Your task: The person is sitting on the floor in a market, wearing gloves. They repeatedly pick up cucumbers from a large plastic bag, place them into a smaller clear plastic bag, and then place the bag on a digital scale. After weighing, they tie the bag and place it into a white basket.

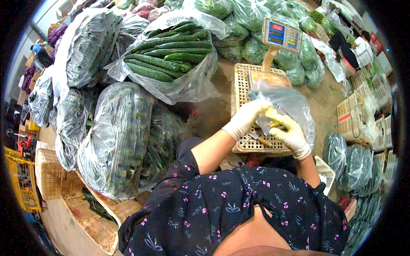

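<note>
Both my hands wear pale gloves and are raised over a cream plastic crate (237,91). My left hand (251,114) is closed on the edge of a clear plastic bag (299,102). Close beside it, my right hand (291,133) has bent fingers pinching the same bag, with the thumb side toward the left hand. The thin bag puffs out behind and to the right of my hands. Below them on the crate lies a slim tool with a brown handle (264,142), partly hidden, perhaps a knife. A scale platform (267,78) sits at the crate's far end.
The scale's display (282,35) stands on a post beyond the bag. An opened bag of long cucumbers (168,53) is to the left, with large wrapped bundles (117,136) nearer. Bagged greens (252,15) pile up behind. Other people (363,51) are at far right.
</note>
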`<move>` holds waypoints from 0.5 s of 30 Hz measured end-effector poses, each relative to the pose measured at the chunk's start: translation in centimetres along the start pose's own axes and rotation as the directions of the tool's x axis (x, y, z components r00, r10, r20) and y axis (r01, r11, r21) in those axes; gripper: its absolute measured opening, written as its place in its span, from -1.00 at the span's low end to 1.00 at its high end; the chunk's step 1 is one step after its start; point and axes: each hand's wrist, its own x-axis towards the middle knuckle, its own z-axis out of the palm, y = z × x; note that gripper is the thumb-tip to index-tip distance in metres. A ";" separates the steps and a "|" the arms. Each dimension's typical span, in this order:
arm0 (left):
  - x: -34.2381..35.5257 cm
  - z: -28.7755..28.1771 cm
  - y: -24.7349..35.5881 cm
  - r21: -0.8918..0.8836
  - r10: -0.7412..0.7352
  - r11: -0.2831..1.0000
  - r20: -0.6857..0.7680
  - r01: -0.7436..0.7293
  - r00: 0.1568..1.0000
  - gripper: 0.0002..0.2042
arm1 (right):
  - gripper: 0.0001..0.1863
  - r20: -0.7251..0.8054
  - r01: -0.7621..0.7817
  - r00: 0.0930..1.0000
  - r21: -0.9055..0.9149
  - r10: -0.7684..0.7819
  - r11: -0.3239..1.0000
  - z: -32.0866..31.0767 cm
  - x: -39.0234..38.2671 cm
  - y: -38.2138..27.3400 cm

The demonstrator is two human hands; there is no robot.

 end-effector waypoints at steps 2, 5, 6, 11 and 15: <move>0.9 -1.2 -0.1 -0.391 -0.090 0.912 0.094 0.120 0.992 -0.85 | -0.70 -0.164 0.064 0.985 0.109 -0.045 0.992 0.0 0.2 0.9; 0.4 -1.4 0.3 -0.509 -0.044 0.855 0.126 0.103 0.991 -0.80 | -0.78 -0.200 -0.008 0.978 0.262 0.062 0.965 -0.4 2.3 5.6; -0.1 -1.1 0.7 -0.505 -0.011 0.853 0.240 0.135 0.971 -0.76 | -0.78 -0.229 -0.028 0.972 0.109 0.053 0.994 -0.6 3.1 8.6; -0.4 -0.9 2.8 -0.690 0.253 0.658 0.579 0.301 0.775 -0.45 | -0.76 -0.422 -0.115 0.891 0.141 0.165 0.983 -8.4 5.6 14.8; -1.1 -0.4 6.2 -0.593 0.235 0.772 0.599 0.227 0.766 -0.40 | -0.63 -0.461 -0.181 0.881 -0.127 0.104 0.975 -20.5 4.1 15.3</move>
